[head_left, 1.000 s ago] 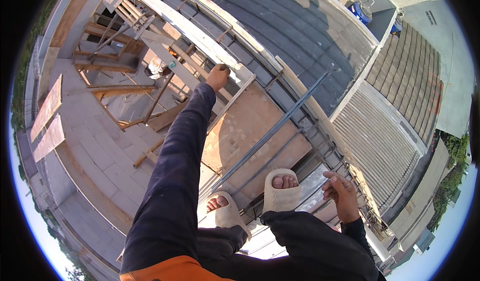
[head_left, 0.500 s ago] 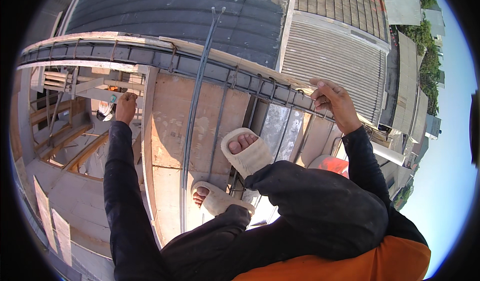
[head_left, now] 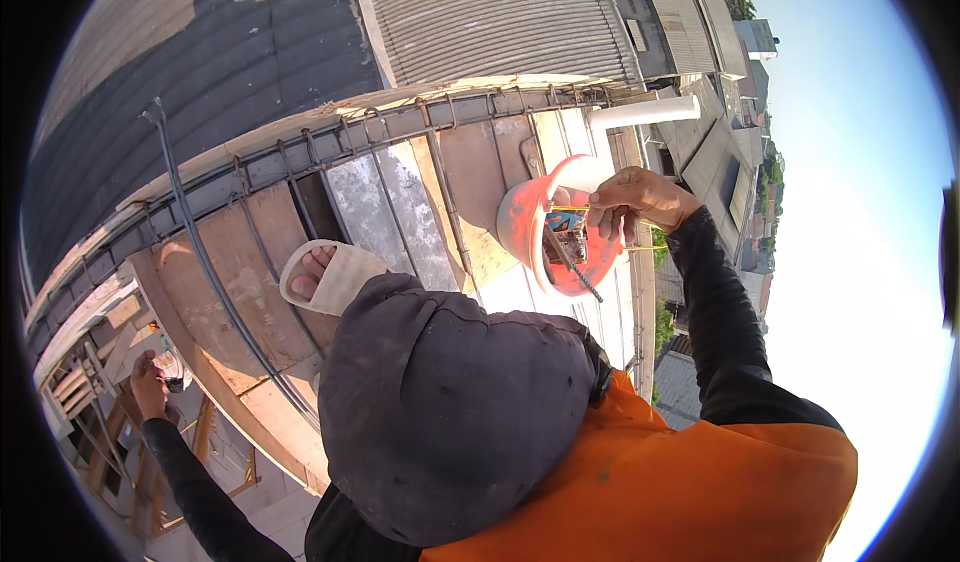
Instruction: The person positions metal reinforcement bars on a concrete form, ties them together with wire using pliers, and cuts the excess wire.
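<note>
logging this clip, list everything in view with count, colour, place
bucket: one, red, right of centre
clutter: count unclear, partly blue, in bucket
rod: one, dark, leaning out of bucket
pipe: one, white, above bucket
loose bars: at least two, grey, left
rebar cage: one, grey-brown, upper middle
boards: several, brown, left and middle
panel: one, whitish-grey, upper middle
roofs: several, grey, top
timbers: several, brown, lower left
sky: one, blue-white, right
slipper: one, cream, left of centre
trouser knee: one, dark, centre
top: one, orange, lower right
left hand: one, bare, far left
right hand: one, bare, at bucket's opening
</note>
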Available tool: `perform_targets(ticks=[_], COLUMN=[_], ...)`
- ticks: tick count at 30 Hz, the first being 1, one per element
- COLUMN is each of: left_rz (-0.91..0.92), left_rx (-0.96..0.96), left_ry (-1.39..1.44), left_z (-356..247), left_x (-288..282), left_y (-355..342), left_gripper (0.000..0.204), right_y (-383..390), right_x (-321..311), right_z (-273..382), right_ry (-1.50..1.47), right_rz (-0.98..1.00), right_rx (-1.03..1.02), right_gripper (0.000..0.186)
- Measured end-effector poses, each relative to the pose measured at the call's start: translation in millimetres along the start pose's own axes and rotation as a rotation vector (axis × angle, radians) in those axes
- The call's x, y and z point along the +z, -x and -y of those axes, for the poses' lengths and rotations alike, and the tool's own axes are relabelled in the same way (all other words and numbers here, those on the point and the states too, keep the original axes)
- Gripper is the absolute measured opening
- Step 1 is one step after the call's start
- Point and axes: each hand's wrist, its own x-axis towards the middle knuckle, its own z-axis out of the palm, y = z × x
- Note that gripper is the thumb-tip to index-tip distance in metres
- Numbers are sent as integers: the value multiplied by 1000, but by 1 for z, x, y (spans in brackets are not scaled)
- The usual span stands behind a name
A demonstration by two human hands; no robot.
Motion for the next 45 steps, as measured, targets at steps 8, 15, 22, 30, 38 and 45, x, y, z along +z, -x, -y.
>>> perform_targets(ticks=[8, 15, 22, 30, 38, 45], left_rz=[16, 16, -5, -15, -76, -236], left_rx=[21, 94, 124, 51, 92, 369], left_ry=[39, 32, -16, 17, 123, -130], left_z=[15, -2, 18, 6, 7, 35], left_x=[-6, -5, -15, -8, 2, 15], left_y=[2, -2, 5, 12, 23, 36], left_gripper=[28, 27, 27, 28, 25, 24], right_y=[-102, -161, -87, -47, -3, 25], right_x=[82, 76, 47, 28, 14, -51], right_z=[-182, -205, -176, -211, -209, -181], right_ry=[759, 643, 393, 229, -43, 721], right_rz=[-494, -565, -685, -865, -892, -291], right_rx=[128, 168, 29, 42, 146, 178], right_gripper=[40, 54, 44, 49, 56, 59])
